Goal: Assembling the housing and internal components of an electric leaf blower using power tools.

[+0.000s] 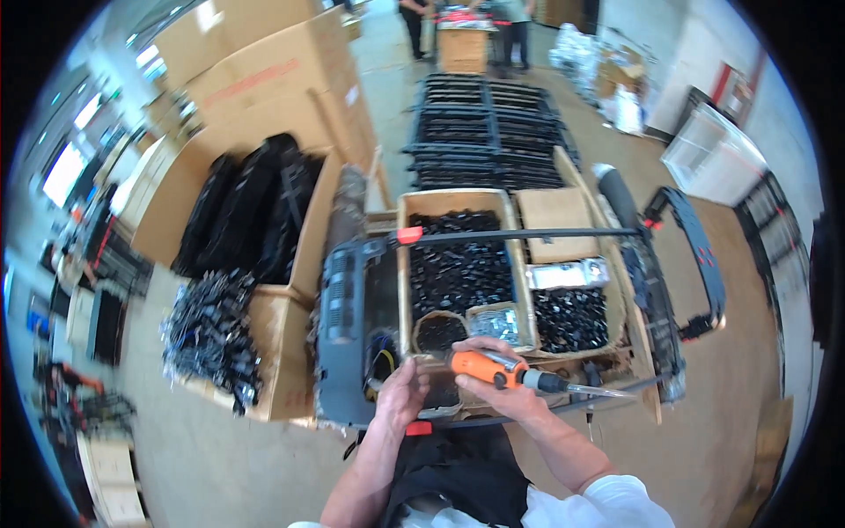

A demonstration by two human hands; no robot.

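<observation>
In my right hand [509, 400] is an orange cordless screwdriver [478, 366], its dark nose and long thin bit pointing right. My left hand [402, 394] is closed, fingers curled together; whatever it may hold is too small to make out. That hand is beside the near bar of a dark frame [546, 234] with red corner pieces, which lies across the boxes. Below the frame, a carton of small black parts [462, 264] stands in the middle. Near my hands are a round tub of dark small pieces [440, 333] and a bag of silvery small parts [495, 324].
At the left stand a carton of long black wrapped pieces [255, 207] and a heap of black parts [216, 330]. Another box of black parts [570, 319] is at the right. Beyond lie stacked dark frames [488, 128]. Two people stand at a far box [462, 51].
</observation>
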